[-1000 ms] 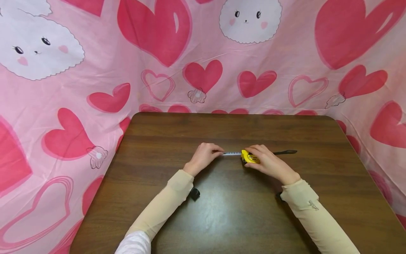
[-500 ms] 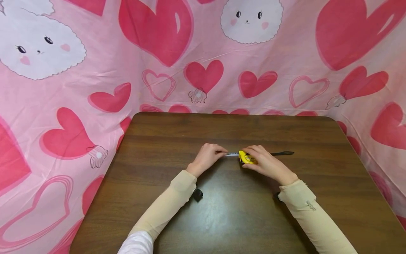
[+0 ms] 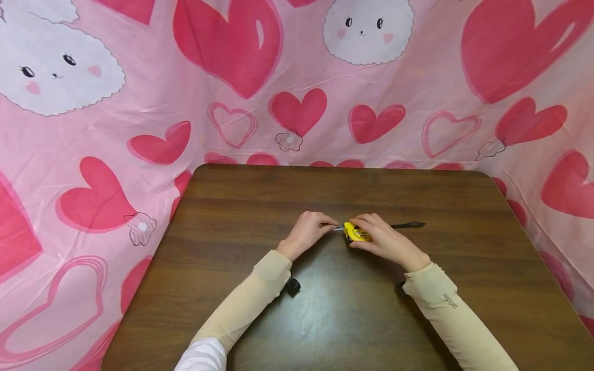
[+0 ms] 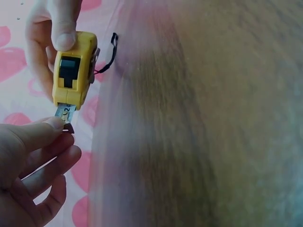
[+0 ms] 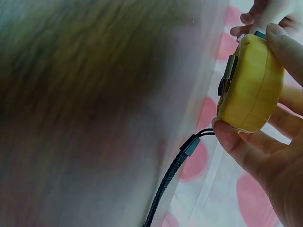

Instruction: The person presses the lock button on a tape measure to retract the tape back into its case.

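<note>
A yellow tape measure [image 3: 356, 233] is gripped in my right hand [image 3: 387, 239], over the middle of the table. In the right wrist view the fingers and thumb wrap the yellow case [image 5: 251, 85], and a metal clip [image 5: 229, 71] shows on its side. My left hand [image 3: 308, 232] pinches the end of the short pulled-out blade [image 4: 65, 112] between thumb and fingers, seen best in the left wrist view. Only a small length of blade shows between the case mouth and the left fingertips. A black wrist strap [image 3: 408, 225] trails from the case to the right.
The brown wooden table [image 3: 325, 319] has rounded far corners. Pink cloth with hearts [image 3: 297, 113] hangs behind and beside it. Small black devices [image 3: 293, 286] sit under both wrists, below the beige sleeves [image 3: 243, 296].
The visible blade has grown shorter as the tape measure and right hand came left, and the left hand shifted slightly right. The strap moved left with the case.
</note>
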Demonstrator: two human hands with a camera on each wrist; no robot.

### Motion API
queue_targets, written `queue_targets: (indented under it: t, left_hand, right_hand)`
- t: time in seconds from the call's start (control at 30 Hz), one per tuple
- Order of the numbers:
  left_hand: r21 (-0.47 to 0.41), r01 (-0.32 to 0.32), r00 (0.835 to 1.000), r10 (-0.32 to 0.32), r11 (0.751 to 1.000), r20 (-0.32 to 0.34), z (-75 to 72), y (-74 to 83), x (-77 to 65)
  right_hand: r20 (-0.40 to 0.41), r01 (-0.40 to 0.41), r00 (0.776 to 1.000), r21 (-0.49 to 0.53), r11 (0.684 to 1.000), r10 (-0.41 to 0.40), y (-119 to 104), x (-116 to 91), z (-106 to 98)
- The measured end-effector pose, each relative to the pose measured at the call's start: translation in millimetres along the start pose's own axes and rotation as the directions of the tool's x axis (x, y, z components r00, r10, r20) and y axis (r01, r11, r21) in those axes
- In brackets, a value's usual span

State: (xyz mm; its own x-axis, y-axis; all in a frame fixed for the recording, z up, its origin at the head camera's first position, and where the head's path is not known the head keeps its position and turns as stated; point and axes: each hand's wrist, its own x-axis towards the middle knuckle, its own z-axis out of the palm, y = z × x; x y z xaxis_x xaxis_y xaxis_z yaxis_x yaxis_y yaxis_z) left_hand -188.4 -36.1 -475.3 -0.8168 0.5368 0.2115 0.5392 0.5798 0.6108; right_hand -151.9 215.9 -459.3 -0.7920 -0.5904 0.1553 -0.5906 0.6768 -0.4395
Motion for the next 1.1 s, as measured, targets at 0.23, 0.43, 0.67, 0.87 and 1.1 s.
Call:
queue_targets:
  t: [0.23, 0.43, 0.67, 0.87, 1.1]
  left_hand:
    - [0.021, -0.002, 1.000, 0.002, 1.000, 0.004, 4.4, 1.1, 0.7]
    - [0.033, -0.005, 1.000, 0.005, 0.999, 0.005, 6.4, 2.1, 1.3]
    - [0.065, -0.019, 1.000, 0.019, 0.998, 0.011, 9.2, 6.3, 4.1]
    - [0.083, -0.019, 1.000, 0.019, 0.996, 0.003, 12.3, 8.9, 6.4]
    - [0.059, -0.016, 1.000, 0.014, 0.998, 0.025, 13.1, 10.9, 6.5]
  right_hand:
    - [-0.014, 0.035, 0.999, 0.000, 0.999, -0.035, -1.5, 1.2, 4.4]
    - [-0.025, 0.051, 0.998, -0.013, 0.999, -0.051, -1.8, 1.0, 6.4]
    - [-0.033, 0.064, 0.997, -0.013, 0.998, -0.064, -1.1, 1.1, 9.4]
    - [-0.031, 0.069, 0.997, -0.010, 0.998, -0.069, -1.4, 1.8, 10.3]
    - [-0.022, 0.061, 0.998, -0.007, 0.998, -0.061, -0.7, -0.2, 10.0]
